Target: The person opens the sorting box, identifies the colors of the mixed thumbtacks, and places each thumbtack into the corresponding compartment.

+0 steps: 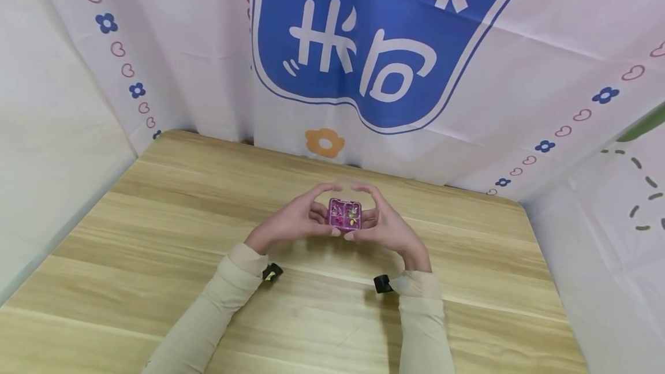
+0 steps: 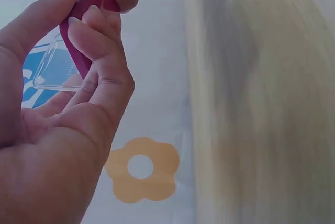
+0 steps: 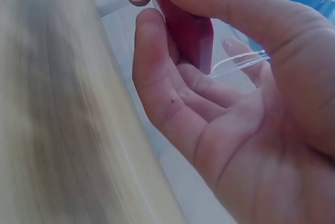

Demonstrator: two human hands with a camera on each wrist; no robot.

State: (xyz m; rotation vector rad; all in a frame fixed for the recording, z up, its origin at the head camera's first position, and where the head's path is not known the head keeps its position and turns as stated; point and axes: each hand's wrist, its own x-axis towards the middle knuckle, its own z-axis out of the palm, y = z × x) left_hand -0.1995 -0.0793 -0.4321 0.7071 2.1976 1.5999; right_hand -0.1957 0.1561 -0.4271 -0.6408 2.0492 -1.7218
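Observation:
Held up above the table between both hands is a small purple-red pill box point(image 1: 345, 215) with a raised clear lid point(image 2: 55, 69). Its compartments, seen from above in the head view, contain small colourful pieces too tiny to identify. My left hand point(image 1: 296, 219) grips the box's left side, thumb at the near edge and fingers curled beneath. On the opposite side my right hand point(image 1: 387, 225) grips it the same way. Both index fingers reach up by the lid at the far edge. In the right wrist view the box's dark red side point(image 3: 188, 35) shows between thumb and fingers.
A wooden table point(image 1: 208, 189) lies under the hands. Behind it hangs a white cloth point(image 1: 208, 85) with a blue printed sign and an orange flower. Black wrist straps point(image 1: 383, 284) show at both cuffs.

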